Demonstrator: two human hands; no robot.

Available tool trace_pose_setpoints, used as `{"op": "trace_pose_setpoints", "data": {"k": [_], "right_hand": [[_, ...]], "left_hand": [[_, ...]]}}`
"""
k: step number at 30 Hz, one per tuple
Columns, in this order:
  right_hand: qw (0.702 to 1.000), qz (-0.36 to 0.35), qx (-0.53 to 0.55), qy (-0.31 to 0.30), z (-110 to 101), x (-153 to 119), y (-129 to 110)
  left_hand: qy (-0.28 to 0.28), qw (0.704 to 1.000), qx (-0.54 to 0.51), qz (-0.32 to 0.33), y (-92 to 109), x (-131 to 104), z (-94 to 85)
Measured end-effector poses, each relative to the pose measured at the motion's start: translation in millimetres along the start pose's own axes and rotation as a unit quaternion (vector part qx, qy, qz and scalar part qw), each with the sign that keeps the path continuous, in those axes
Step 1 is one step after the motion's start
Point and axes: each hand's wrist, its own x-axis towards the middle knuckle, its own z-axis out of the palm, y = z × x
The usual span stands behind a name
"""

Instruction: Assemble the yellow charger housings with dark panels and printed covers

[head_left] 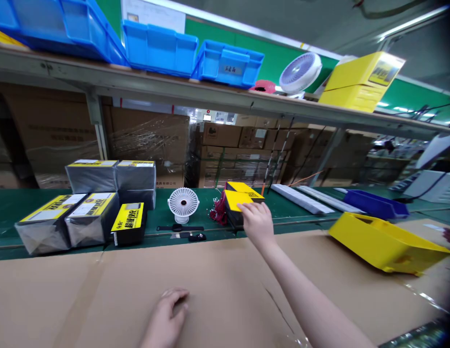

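My right hand [259, 223] reaches forward, its fingers bent over the near edge of a yellow-topped black box [236, 199] on the green bench. A second yellow-topped box [248, 189] sits just behind it. Left of these lies a bunch of dark red cords [220, 209]. Above the cardboard, my left hand [168, 314] is empty, thumb and fingers curved apart. A small white fan [183, 205] stands upright on the bench, with a black strap [179, 228] in front of it.
Wrapped yellow-and-black boxes [92, 210] are stacked at the left, beside a single black box [129, 223] with a yellow top. A yellow bin [384, 244] and a dark blue tray [377, 204] are at the right. Overhead, a shelf [166, 84] carries blue bins [159, 48].
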Motion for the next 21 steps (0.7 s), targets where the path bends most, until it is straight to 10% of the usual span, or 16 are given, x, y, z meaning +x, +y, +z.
{"op": "trace_pose_setpoints", "data": {"k": [5,11,18,21], "right_hand": [[0.956,-0.201,0.213,0.034,-24.9,-95.1,-77.7],[0.863,-0.308,0.398,-0.044,-36.3,-171.3,-152.7],[0.829,0.111,0.529,-0.143,-15.9,-136.6,-195.5],[0.756,0.201,0.586,-0.209,-2.4,-116.3,-210.9]], "left_hand": [[-0.065,0.962,-0.262,-0.037,18.0,-8.5,-1.0],[-0.095,0.756,-0.643,-0.079,36.9,-24.7,-22.7],[-0.094,0.751,-0.646,-0.102,30.9,-40.2,-27.1],[-0.080,0.787,-0.606,-0.086,22.5,-42.4,-20.6]]}}
